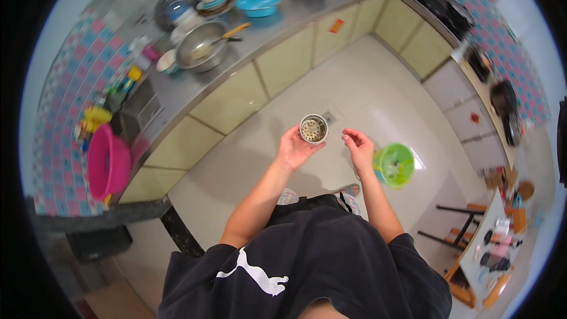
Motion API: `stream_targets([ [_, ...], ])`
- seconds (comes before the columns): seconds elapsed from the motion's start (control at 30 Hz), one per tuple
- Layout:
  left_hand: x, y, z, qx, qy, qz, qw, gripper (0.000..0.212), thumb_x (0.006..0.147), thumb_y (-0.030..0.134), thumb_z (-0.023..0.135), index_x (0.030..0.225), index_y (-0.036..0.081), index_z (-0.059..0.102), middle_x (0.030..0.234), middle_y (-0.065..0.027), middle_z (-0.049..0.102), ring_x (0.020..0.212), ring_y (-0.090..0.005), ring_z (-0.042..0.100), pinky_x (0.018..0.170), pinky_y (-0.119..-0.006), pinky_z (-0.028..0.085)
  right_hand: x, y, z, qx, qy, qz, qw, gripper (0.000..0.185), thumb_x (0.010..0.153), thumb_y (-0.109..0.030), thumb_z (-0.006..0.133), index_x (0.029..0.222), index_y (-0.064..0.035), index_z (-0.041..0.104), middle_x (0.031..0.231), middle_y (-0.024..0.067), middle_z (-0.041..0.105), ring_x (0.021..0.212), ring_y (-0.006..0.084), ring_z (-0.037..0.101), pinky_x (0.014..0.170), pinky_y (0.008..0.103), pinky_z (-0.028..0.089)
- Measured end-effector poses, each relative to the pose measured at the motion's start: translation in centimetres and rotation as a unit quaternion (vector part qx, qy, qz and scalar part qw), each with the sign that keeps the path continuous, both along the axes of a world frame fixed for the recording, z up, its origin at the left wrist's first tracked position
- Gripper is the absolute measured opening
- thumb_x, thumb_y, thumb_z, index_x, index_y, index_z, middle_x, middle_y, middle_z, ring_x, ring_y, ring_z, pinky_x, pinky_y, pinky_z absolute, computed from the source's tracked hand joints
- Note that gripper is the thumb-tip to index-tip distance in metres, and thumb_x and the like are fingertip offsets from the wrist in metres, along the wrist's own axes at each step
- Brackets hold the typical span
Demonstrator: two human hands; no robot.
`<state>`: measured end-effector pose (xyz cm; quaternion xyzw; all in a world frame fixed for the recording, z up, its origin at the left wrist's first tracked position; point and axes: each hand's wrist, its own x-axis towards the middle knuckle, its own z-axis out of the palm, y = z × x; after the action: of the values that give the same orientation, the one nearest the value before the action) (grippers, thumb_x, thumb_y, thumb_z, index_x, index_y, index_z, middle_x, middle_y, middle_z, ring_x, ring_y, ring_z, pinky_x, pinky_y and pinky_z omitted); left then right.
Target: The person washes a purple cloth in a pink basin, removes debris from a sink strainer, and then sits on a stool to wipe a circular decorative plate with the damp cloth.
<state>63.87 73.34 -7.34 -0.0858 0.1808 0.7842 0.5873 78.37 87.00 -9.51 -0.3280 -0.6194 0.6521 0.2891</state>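
Note:
My left hand (pixel 296 148) holds a round metal sink strainer basket (pixel 313 129) over the floor, its mouth turned up towards me. Small holes dot the bottom inside. Just to the right, apart from the basket, is my right hand (pixel 361 148), its thumb and fingers bent towards each other. I cannot make out whether anything small sits between those fingertips. Behind the right wrist a green bucket (pixel 393 165) stands on the floor, with a bright yellow-green lining or rim. What lies inside the bucket is blurred.
A floor drain (pixel 329 118) lies beyond the basket. Along the left counter (pixel 177 110) are a pink basin (pixel 106 164), a sink (pixel 141 102), a steel bowl (pixel 208 55) and a blue lidded pot (pixel 259 2). At right are a stool (pixel 463 226) and a cluttered table (pixel 476 270).

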Motion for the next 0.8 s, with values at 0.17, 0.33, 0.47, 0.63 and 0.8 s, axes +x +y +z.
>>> stream_targets([
  [0.17, -6.5, -10.8, -0.5, -0.003, 0.047, 0.135, 0.990, 0.040, 0.088, 0.025, 0.036, 0.118, 0.001, 0.045, 0.119, -0.0165, 0.052, 0.113, -0.0320, 0.047, 0.096, -0.046, 0.037, -10.9, -9.9, 3.1, -0.037, 0.010, 0.167, 0.985, 0.022, 0.082, -0.008, 0.059, 0.102, 0.0025, 0.058, 0.089, 0.0060, 0.063, 0.076, 0.0114, 0.059, 0.066, 0.0246, 0.049],
  [0.33, -11.5, -18.4, -0.8, -0.010, 0.109, 0.223, 0.969, 0.038, 0.088, 0.025, 0.037, 0.116, 0.001, 0.047, 0.115, -0.0125, 0.054, 0.107, -0.0242, 0.051, 0.093, -0.039, 0.040, -19.5, -17.4, 2.9, -0.072, 0.018, 0.278, 0.958, 0.024, 0.082, -0.007, 0.060, 0.102, 0.0042, 0.056, 0.086, 0.0097, 0.062, 0.070, 0.0140, 0.061, 0.061, 0.0265, 0.053],
  [0.47, -16.0, -22.0, -0.1, -0.061, 0.138, 0.251, 0.956, 0.036, 0.090, 0.026, 0.037, 0.113, 0.002, 0.049, 0.114, -0.0100, 0.055, 0.105, -0.0203, 0.052, 0.092, -0.036, 0.040, -26.2, -21.2, 1.8, -0.103, 0.027, 0.298, 0.949, 0.019, 0.081, -0.004, 0.061, 0.097, 0.0042, 0.055, 0.082, 0.0090, 0.061, 0.063, 0.0139, 0.060, 0.056, 0.0256, 0.053],
  [0.63, -24.4, -28.7, -0.1, -0.185, 0.198, 0.252, 0.929, 0.039, 0.090, 0.033, 0.042, 0.120, 0.009, 0.047, 0.113, -0.0068, 0.055, 0.101, -0.0173, 0.052, 0.087, -0.032, 0.039, -35.4, -26.5, 0.8, -0.177, 0.043, 0.297, 0.937, 0.010, 0.080, -0.002, 0.060, 0.087, 0.0021, 0.053, 0.075, 0.0070, 0.058, 0.056, 0.0135, 0.059, 0.050, 0.0247, 0.052],
  [0.8, -32.3, -38.4, 3.3, -0.432, 0.221, 0.331, 0.809, 0.041, 0.090, 0.030, 0.046, 0.124, 0.007, 0.045, 0.118, -0.0124, 0.051, 0.109, -0.0231, 0.049, 0.092, -0.035, 0.037, -45.7, -33.8, 0.5, -0.211, 0.027, 0.338, 0.917, 0.011, 0.080, -0.003, 0.060, 0.085, 0.0025, 0.052, 0.073, 0.0073, 0.058, 0.057, 0.0145, 0.059, 0.051, 0.0253, 0.052],
])
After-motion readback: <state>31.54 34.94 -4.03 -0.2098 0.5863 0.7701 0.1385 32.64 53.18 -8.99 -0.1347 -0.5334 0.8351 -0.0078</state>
